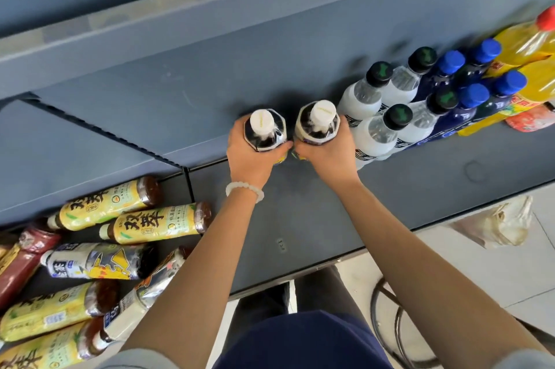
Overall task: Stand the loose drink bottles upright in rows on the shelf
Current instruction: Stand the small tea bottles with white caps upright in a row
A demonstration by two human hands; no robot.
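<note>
Left hand (pixel 250 158) and right hand (pixel 326 152) each grip an upright bottle (pixel 264 129) on the shelf (pixel 300 218); nudging the white bottles (pixel 372 128) rightward could topple them.

Under my arms the blue-grey metal shelf (pixel 315 218) looks matt and smooth; the clear plastic bottles with white caps (pixel 264 131) wear glossy film labels, the loose yellow-labelled plastic bottles (pixel 156 223) shine, and my white bead bracelet (pixel 244 190) looks polished

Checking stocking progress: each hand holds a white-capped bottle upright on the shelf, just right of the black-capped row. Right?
Not quite. In the head view the left hand and right hand hold the white-capped bottles left of the black-capped row.
</note>
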